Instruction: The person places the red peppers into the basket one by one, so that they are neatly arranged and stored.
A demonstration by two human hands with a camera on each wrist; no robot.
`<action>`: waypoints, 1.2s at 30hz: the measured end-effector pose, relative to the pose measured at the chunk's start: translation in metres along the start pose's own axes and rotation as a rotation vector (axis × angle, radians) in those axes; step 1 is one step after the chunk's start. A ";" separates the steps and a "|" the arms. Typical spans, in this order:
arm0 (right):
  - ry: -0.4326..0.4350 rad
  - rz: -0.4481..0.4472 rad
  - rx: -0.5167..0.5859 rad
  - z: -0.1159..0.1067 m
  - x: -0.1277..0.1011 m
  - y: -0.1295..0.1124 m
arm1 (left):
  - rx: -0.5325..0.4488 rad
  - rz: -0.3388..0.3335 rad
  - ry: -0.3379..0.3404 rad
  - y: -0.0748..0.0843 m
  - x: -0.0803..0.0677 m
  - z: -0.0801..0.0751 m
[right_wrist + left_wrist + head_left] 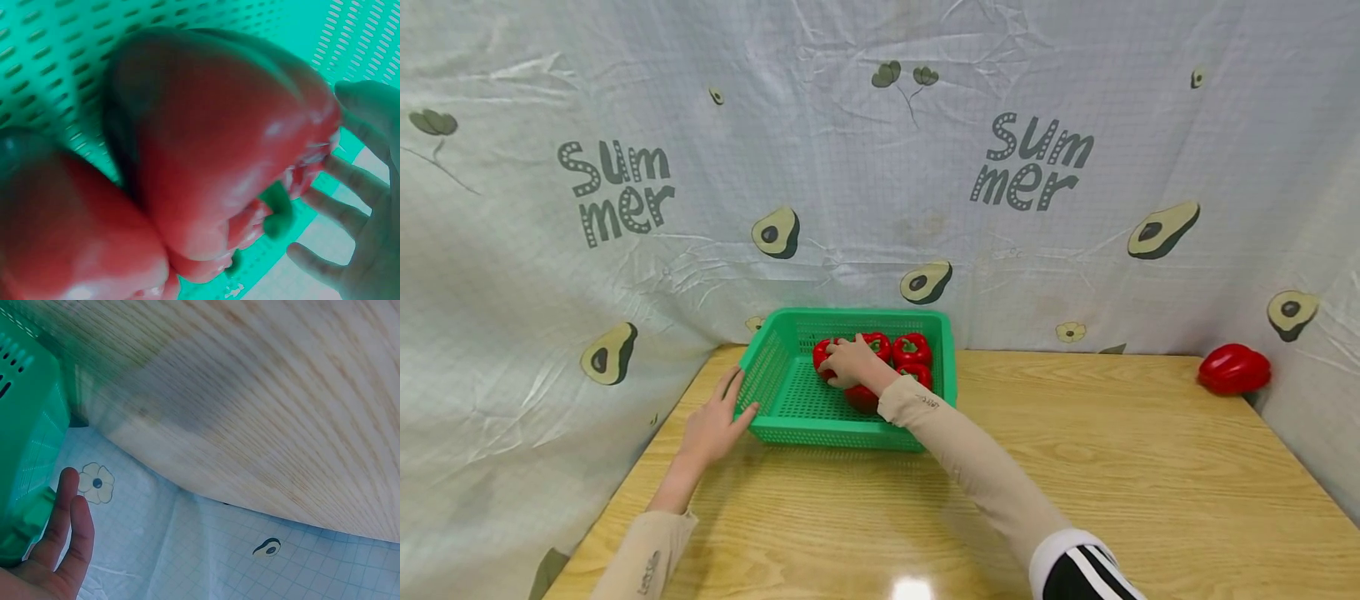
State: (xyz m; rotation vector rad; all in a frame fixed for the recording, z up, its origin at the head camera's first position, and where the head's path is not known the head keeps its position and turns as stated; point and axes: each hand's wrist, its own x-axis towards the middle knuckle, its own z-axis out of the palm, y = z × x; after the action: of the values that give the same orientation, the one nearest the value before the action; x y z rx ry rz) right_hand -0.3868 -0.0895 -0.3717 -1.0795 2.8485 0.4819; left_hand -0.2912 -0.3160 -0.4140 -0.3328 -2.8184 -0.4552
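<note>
Left hand: the left hand point(713, 427) lies at the near left corner of the green basket point(772, 367), fingers straight and loose, thumb touching the basket's outer wall; this grip holds nothing.
Right hand: the right hand point(848, 362) reaches into the basket with fingers spread over a red pepper point(824, 357); the right wrist view shows the fingers point(340, 212) lying against the pepper point(219, 144), relaxed rather than closed round it.
Peppers: several red peppers point(912, 348) sit together in the basket's far right part, touching one another.
Basket: it stands on the bench point(1075, 467) by the far edge, left of the middle.
Stray pepper: another red pepper point(1233, 369) lies at the bench's far right corner, well apart from the basket.
Backdrop: a pale cloth point(880, 167) printed with avocados hangs behind.
</note>
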 end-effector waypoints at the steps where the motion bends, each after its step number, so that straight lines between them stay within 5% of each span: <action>1: -0.023 0.003 -0.003 0.001 0.000 0.000 | 0.004 -0.003 -0.003 0.000 0.000 0.000; 19: -0.152 0.079 0.114 0.001 0.005 0.009 | -0.005 -0.009 -0.018 0.002 0.001 -0.003; 36: 0.093 -0.055 0.195 -0.029 -0.043 0.037 | -0.015 0.001 -0.004 0.004 -0.001 -0.003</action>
State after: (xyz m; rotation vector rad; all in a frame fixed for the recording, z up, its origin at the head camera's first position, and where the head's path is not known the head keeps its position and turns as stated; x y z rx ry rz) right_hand -0.3773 -0.0447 -0.3273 -1.1678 2.8610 0.1497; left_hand -0.2883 -0.3139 -0.4103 -0.3381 -2.8202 -0.4761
